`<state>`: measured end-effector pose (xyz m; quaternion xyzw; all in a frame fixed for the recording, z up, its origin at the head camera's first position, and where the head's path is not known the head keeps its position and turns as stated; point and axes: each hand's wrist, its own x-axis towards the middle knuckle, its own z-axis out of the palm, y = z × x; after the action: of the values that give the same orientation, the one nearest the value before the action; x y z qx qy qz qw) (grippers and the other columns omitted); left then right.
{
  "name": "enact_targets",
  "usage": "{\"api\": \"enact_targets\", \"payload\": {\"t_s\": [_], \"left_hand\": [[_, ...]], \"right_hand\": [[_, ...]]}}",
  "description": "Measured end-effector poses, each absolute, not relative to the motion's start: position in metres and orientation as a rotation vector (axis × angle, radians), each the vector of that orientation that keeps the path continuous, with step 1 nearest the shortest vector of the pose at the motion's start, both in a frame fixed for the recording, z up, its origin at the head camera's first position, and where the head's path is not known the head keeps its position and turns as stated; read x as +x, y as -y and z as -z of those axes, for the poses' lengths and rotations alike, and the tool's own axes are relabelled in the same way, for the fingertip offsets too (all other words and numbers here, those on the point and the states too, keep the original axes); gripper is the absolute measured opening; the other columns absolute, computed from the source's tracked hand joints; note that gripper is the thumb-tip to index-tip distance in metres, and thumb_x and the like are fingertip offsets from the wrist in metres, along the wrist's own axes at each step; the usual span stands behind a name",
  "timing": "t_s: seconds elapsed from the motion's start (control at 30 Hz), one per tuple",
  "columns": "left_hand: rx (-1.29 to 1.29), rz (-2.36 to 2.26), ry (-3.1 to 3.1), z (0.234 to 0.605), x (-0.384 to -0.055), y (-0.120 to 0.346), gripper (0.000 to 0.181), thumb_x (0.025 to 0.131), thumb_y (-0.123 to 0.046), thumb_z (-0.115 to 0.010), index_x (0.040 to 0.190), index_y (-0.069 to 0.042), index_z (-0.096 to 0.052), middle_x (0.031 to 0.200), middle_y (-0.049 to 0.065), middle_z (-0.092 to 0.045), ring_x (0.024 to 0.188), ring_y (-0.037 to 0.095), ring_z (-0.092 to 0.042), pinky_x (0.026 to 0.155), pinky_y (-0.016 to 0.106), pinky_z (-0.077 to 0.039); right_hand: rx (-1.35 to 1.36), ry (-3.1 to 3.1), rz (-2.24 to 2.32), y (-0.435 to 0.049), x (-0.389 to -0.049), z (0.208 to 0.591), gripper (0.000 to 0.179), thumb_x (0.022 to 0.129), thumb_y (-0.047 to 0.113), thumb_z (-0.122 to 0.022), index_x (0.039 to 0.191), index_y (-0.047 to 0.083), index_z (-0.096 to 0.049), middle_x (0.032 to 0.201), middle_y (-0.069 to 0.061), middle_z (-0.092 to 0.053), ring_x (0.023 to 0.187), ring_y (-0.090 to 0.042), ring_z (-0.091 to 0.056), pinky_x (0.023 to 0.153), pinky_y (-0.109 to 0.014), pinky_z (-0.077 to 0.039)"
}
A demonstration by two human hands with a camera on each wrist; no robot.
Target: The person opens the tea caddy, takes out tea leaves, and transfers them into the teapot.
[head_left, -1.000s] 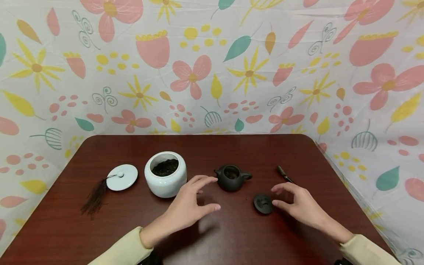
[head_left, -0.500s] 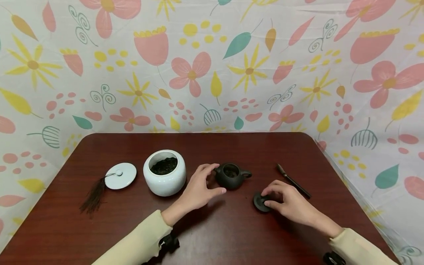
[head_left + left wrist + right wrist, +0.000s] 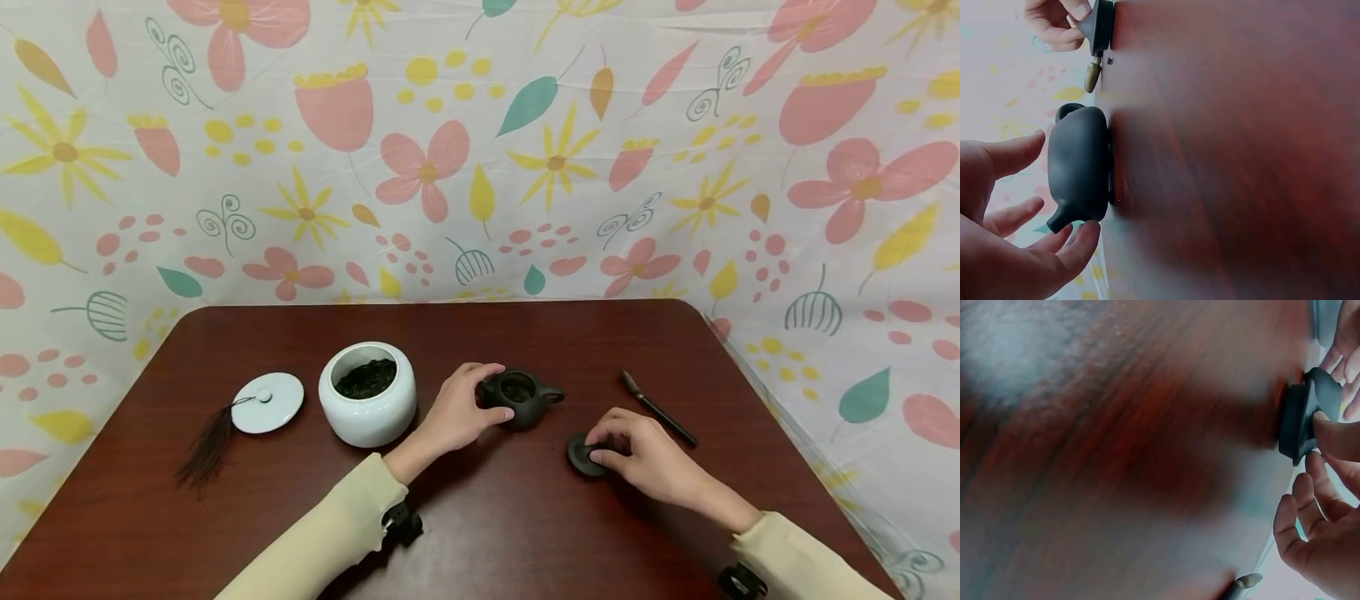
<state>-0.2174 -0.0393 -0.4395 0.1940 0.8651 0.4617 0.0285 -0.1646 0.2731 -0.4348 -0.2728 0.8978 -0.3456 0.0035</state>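
A small dark teapot point(image 3: 531, 408), uncovered and with dark matter inside, stands on the table. My left hand point(image 3: 461, 410) reaches round its spout side, thumb and fingers spread. In the left wrist view a gap shows between the thumb and the teapot point(image 3: 1079, 162), while one fingertip lies at the body near the spout. My right hand point(image 3: 651, 454) pinches the knob of the dark teapot lid point(image 3: 583, 458) between thumb and fingers. The right wrist view shows the lid point(image 3: 1297, 422) with the thumb on its knob; whether it touches the table is unclear.
A white jar point(image 3: 369, 417) of dark tea leaves stands left of my left hand. Farther left lies its white lid point(image 3: 262, 408) with a dark tassel point(image 3: 206, 450). A slim dark brush point(image 3: 660, 410) lies beyond my right hand. A floral cloth point(image 3: 480, 150) hangs behind the table point(image 3: 480, 542).
My left hand has moved right and forward to the teapot, its fingers now round the spout side. My right hand has moved left onto the lid and taken its knob.
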Motion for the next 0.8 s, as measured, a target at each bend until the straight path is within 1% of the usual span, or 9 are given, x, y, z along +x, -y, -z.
{"api": "enact_targets", "payload": {"t_s": [0.13, 0.23, 0.37, 0.57, 0.8], "left_hand": [[0.598, -1.421, -2.67, 0.437, -0.221, 0.039, 0.062, 0.092, -0.021, -0.085, 0.147, -0.01, -0.061, 0.146, 0.012, -0.056, 0.133, 0.034, -0.054, 0.108, 0.053, -0.044], [0.607, -1.432, -2.684, 0.438, -0.222, 0.04, 0.061, 0.09, -0.02, -0.086, 0.145, -0.008, -0.063, 0.144, 0.013, -0.057, 0.129, 0.033, -0.056, 0.106, 0.052, -0.046], [0.611, -1.444, -2.693, 0.44, -0.224, 0.04, 0.059, 0.089, -0.02, -0.087, 0.142, -0.006, -0.064, 0.141, 0.013, -0.06, 0.126, 0.032, -0.058, 0.104, 0.051, -0.047], [0.599, -1.455, -2.718, 0.442, -0.226, 0.039, 0.053, 0.088, -0.015, -0.087, 0.137, -0.006, -0.068, 0.133, 0.012, -0.064, 0.122, 0.03, -0.061, 0.103, 0.048, -0.048], [0.576, -1.443, -2.706, 0.44, -0.224, 0.035, 0.052, 0.088, -0.014, -0.087, 0.137, -0.006, -0.068, 0.135, 0.012, -0.063, 0.123, 0.031, -0.06, 0.104, 0.049, -0.048]], "right_hand": [[-0.845, -2.847, 1.073, -0.271, -0.169, 0.431, 0.019, 0.093, 0.006, -0.082, 0.102, 0.021, -0.075, 0.105, 0.009, -0.067, 0.088, -0.009, -0.059, 0.074, -0.031, -0.05], [-0.836, -2.868, 1.061, -0.268, -0.174, 0.426, 0.018, 0.093, 0.007, -0.081, 0.102, 0.021, -0.076, 0.106, 0.01, -0.067, 0.091, -0.01, -0.059, 0.076, -0.032, -0.05], [-0.819, -2.894, 1.075, -0.263, -0.181, 0.42, 0.018, 0.093, 0.005, -0.081, 0.102, 0.019, -0.076, 0.105, 0.009, -0.067, 0.089, -0.012, -0.057, 0.074, -0.031, -0.049], [-0.799, -2.922, 1.091, -0.253, -0.193, 0.412, 0.016, 0.093, 0.004, -0.081, 0.102, 0.017, -0.078, 0.102, 0.007, -0.068, 0.086, -0.013, -0.057, 0.073, -0.031, -0.048], [-0.783, -2.934, 1.128, -0.24, -0.204, 0.402, 0.014, 0.093, 0.004, -0.081, 0.101, 0.015, -0.078, 0.1, 0.005, -0.067, 0.085, -0.014, -0.058, 0.073, -0.032, -0.049]]}}
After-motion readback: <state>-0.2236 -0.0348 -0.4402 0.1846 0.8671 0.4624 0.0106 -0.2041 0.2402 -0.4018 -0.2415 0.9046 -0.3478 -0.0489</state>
